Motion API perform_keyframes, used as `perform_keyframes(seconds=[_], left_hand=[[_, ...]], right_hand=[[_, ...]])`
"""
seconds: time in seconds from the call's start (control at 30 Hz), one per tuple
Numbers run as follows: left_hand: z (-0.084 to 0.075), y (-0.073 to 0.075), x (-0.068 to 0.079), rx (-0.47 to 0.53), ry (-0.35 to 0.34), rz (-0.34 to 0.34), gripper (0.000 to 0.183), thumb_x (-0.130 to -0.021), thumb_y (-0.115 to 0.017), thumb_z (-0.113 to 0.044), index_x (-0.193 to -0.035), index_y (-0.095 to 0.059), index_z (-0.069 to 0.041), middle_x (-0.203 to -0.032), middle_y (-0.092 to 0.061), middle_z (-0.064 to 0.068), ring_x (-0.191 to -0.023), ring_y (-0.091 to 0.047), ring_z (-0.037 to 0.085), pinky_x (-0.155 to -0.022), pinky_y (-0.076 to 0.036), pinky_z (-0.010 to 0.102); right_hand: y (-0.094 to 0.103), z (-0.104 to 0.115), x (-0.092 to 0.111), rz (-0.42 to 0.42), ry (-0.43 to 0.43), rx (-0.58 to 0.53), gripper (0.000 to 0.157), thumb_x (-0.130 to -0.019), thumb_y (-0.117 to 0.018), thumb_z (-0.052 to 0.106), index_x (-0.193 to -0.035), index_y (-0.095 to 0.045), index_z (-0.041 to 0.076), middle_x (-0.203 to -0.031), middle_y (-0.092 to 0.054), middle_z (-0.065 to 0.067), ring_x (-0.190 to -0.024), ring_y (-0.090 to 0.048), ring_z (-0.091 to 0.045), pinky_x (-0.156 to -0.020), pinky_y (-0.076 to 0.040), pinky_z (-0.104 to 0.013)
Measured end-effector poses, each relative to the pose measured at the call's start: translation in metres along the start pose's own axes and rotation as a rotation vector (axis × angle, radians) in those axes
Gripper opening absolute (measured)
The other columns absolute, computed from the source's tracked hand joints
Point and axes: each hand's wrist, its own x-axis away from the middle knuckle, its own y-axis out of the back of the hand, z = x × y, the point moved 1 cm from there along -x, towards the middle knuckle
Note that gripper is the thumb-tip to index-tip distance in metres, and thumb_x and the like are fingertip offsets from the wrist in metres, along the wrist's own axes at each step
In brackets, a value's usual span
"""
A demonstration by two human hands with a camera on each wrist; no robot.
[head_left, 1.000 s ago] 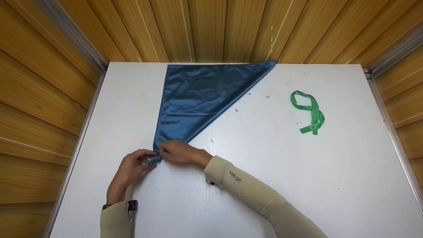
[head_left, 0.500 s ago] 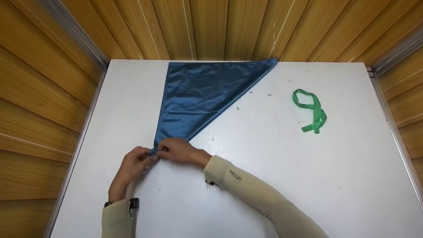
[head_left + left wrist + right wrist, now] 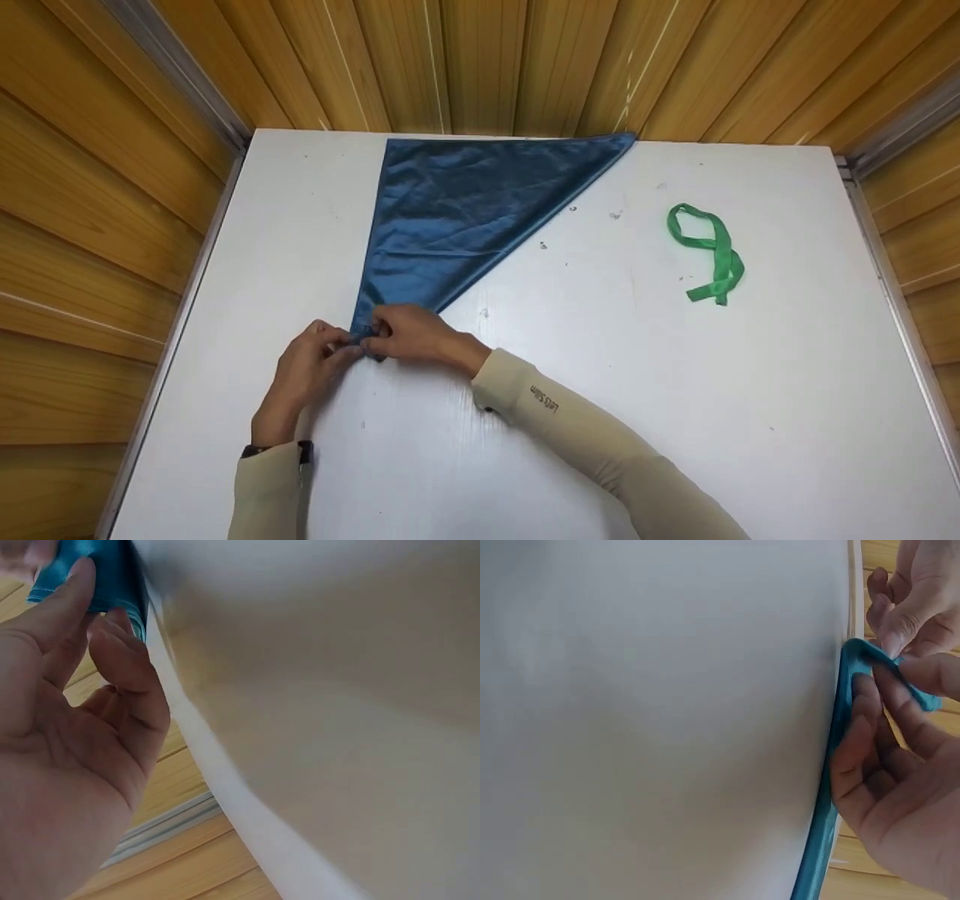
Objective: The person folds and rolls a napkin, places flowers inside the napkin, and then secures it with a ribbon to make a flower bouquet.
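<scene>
A shiny blue cloth (image 3: 442, 217) lies folded into a triangle at the far side of the white table, its near corner between my hands. My left hand (image 3: 304, 367) pinches the left edge of that corner; in the left wrist view its thumb (image 3: 75, 596) lies on the cloth's face. Opposite it, my right hand (image 3: 416, 334) pinches the folded-over tip between thumb and fingers. In the right wrist view the cloth's tip (image 3: 866, 652) bends back over the right hand's fingers. The fingers partly hide the fold.
A green ribbon (image 3: 721, 255) lies loosely looped on the white table (image 3: 600, 420), right of the cloth. Wood-patterned walls (image 3: 480, 67) stand at the back and both sides. The cloth's far edge runs along the table's back edge.
The small end of cloth at the left fingers has been turned over toward the right hand. Both hands have shifted slightly, and the right now holds the folded tip.
</scene>
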Motion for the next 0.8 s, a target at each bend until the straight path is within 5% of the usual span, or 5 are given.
perform_keyframes(seconds=[0.3,0.63,0.8], left_hand=[[-0.004,-0.002,-0.004,-0.036,0.042,0.026,0.011,-0.098,-0.079,-0.015,-0.106,-0.079,-0.007,-0.093,-0.063,0.003,-0.084,-0.06,0.021,-0.075,-0.048,0.04],[-0.011,-0.008,-0.008,-0.05,0.108,-0.034,0.017,-0.095,-0.081,-0.016,-0.102,-0.071,-0.005,-0.087,-0.064,0.006,-0.079,-0.058,0.024,-0.07,-0.045,0.039],[-0.015,-0.009,-0.007,-0.041,0.178,-0.074,0.028,-0.092,-0.083,-0.016,-0.112,-0.068,-0.001,-0.089,-0.067,0.009,-0.081,-0.061,0.027,-0.071,-0.045,0.04]], right_hand=[[0.006,-0.002,0.0,-0.044,-0.017,0.134,0.007,-0.099,-0.072,0.016,-0.097,-0.072,0.009,-0.086,-0.066,0.004,-0.077,-0.058,-0.009,-0.069,-0.046,-0.024],[0.008,-0.003,0.0,-0.025,-0.132,0.151,0.007,-0.093,-0.076,0.014,-0.089,-0.072,0.01,-0.081,-0.065,0.005,-0.075,-0.058,-0.011,-0.066,-0.046,-0.026],[0.009,-0.001,0.0,-0.004,-0.192,0.162,0.009,-0.093,-0.078,0.016,-0.088,-0.074,0.01,-0.076,-0.063,0.006,-0.072,-0.058,-0.012,-0.064,-0.047,-0.028]])
